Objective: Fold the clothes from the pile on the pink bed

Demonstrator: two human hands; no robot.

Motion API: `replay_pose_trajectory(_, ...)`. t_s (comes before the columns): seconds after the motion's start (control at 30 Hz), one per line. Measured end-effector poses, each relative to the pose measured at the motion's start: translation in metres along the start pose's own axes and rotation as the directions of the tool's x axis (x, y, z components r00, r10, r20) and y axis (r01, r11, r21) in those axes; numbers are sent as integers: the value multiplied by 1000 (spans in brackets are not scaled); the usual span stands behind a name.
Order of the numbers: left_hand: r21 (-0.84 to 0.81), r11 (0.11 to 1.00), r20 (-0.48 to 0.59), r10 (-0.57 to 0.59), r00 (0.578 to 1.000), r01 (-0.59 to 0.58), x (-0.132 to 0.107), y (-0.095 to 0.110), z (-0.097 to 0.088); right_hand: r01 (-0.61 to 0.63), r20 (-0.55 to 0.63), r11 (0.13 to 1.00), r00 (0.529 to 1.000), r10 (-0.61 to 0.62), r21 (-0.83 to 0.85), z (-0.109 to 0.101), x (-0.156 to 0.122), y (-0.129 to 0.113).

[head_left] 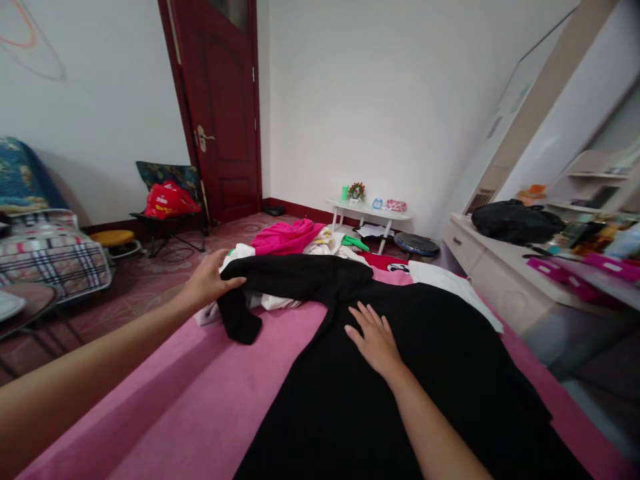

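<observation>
A long-sleeved black garment (440, 347) lies spread over the pink bed cover (190, 387). At the left, my left hand (213, 275) grips its sleeve, thumb on the near side and fingers on the far side. The sleeve runs out to the left, and its cuff end (240, 323) hangs bent down towards me. My right hand (375, 337) rests flat on the garment's upper body with the fingers spread. Past the sleeve sits a heap of clothes, with a bright pink piece (287, 237) on top and white pieces beside it.
Folded white cloth (453, 290) lies beyond the garment. A dresser (500, 267) bearing a black bag (517, 221) stands to the right. Against the far wall is a low white table (367, 208). A folding chair holds a red bag (170, 200) near the dark red door (223, 120).
</observation>
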State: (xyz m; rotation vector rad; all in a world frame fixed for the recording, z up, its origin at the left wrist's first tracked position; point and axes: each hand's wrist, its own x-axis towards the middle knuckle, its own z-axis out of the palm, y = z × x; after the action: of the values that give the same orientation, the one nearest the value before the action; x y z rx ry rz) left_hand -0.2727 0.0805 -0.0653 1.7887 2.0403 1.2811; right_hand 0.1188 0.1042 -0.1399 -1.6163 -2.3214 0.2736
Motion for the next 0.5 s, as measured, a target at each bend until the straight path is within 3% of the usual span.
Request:
replay_pose_trajectory(0.1,-261,909,284,-249,926,325,5,-17,2,11,-47,997,999,-8,74,-1,1,6)
replay_pose_trajectory(0.17,-355,839,308,-311,899,412,6,-19,5,30,-89,990,996,-18,140,-2,-1,9)
replay_pose_trajectory(0.23,-331,856,243,-328,913,396,8,-16,4,53,-142,971,990,-20,233,-2,-2,12)
replay_pose_trajectory(0.3,-144,944,143,-277,950,297,16,-8,-2,76,-220,930,975,5,358,-2,-4,15)
replay_pose_trajectory(0.37,153,976,35,-160,986,153,31,6,-12,100,-322,861,944,76,498,-3,-4,19)
replay_pose_trajectory(0.43,418,907,-42,-48,998,61,51,29,-23,108,-396,781,899,188,615,-2,-4,25)
replay_pose_trajectory(0.5,561,826,-87,-10,996,57,74,65,-31,88,-405,692,860,311,717,-1,-3,30)
